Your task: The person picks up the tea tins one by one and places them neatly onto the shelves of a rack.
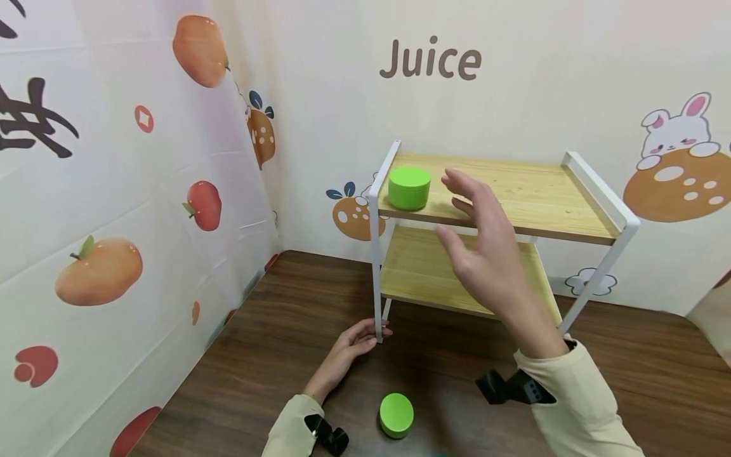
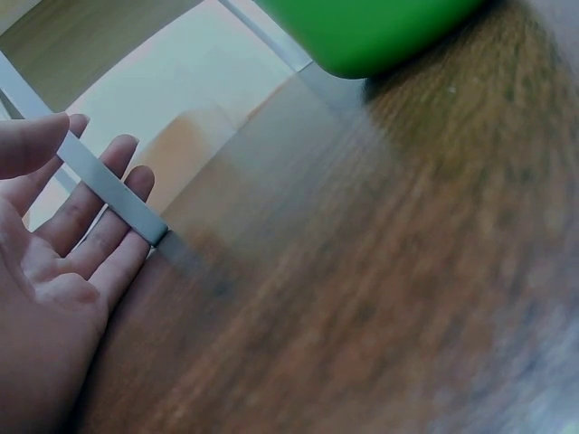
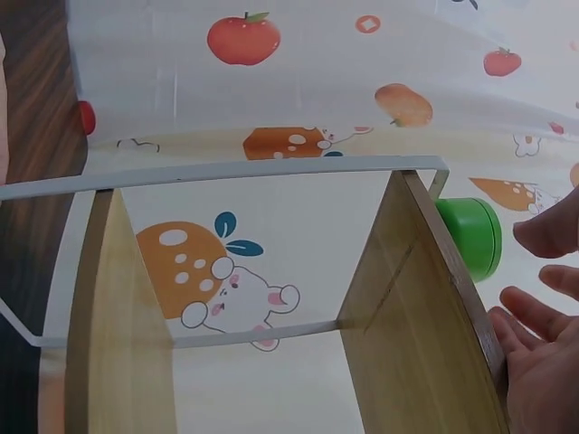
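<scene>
A small two-tier rack with wooden boards and a white frame stands on the table; its top board [image 1: 531,184] carries a round green lidded container [image 1: 408,188] at the left end. To the right of that container, my right hand [image 1: 485,251] is raised with fingers spread and the thumb apart, touching no container. In the right wrist view the same green container [image 3: 470,238] lies a short way from the thumb. Low down, my left hand [image 1: 351,346] holds the rack's front left leg [image 2: 113,192] between thumb and fingers. A second green container [image 1: 396,414] sits on the table, right of the left forearm.
The rack's lower board [image 1: 434,266] is partly hidden behind my right hand. A dark wood-grain table [image 1: 240,393] lies beneath everything. Printed cloth walls [image 1: 320,95] with fruit pictures and the word Juice rise at the back and left.
</scene>
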Tool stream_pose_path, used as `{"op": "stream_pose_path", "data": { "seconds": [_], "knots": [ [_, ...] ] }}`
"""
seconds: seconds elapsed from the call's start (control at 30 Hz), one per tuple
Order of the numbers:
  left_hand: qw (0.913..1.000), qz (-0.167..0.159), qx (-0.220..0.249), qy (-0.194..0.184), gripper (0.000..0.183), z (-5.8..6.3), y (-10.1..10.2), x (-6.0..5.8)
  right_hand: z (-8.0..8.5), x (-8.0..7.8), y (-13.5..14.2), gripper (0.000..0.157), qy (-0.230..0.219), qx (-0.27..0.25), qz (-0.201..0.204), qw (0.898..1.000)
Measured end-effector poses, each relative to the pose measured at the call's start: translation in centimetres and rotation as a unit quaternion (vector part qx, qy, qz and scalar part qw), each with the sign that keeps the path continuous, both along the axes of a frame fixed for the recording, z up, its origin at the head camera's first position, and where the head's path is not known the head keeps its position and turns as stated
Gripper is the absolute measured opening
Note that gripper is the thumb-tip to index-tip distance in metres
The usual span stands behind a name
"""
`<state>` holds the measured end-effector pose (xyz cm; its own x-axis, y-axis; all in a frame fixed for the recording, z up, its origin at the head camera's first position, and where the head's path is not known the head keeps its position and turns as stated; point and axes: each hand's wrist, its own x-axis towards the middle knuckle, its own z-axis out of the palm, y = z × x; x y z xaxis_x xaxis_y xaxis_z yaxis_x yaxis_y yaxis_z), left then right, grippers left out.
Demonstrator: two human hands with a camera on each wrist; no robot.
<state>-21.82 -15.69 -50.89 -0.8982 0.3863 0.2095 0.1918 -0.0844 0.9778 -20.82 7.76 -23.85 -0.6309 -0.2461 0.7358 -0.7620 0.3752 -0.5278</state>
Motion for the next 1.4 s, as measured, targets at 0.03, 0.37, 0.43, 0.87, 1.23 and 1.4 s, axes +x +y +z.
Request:
{"op": "stream_pose_path", "data": {
  "seconds": [0.03, 0.37, 0.43, 0.87, 1.23, 1.4],
  "knots": [
    [1.0000, 0.000, 0.000, -0.001, 0.040, 0.0, 0.0, 0.0, -0.1, 0.2, 0.1, 0.067, 0.000, -0.004, 0.003, 1.000],
    [1.0000, 0.000, 0.000, -0.006, 0.040, 0.1, 0.0, 0.2, -2.1, 2.8, 2.4, 0.070, 0.028, -0.044, 0.055, 0.997],
    [1.0000, 0.000, 0.000, -0.005, 0.040, 0.1, 0.0, 0.2, -2.8, 3.4, 2.9, 0.070, 0.030, -0.059, 0.059, 0.996],
    [1.0000, 0.000, -0.001, -0.008, 0.038, -0.1, 0.0, 0.1, -11.3, 4.8, 6.8, 0.059, -0.104, -0.185, 0.063, 0.975],
    [1.0000, -0.004, 0.003, -0.005, 0.038, -0.1, 0.0, 0.1, -17.7, 6.9, 7.5, 0.056, -0.224, -0.182, 0.036, 0.957],
    [1.0000, -0.003, 0.002, -0.006, 0.039, 0.0, 0.0, 0.2, -19.8, 7.6, 7.8, 0.055, -0.238, -0.185, 0.060, 0.951]
  ]
}}
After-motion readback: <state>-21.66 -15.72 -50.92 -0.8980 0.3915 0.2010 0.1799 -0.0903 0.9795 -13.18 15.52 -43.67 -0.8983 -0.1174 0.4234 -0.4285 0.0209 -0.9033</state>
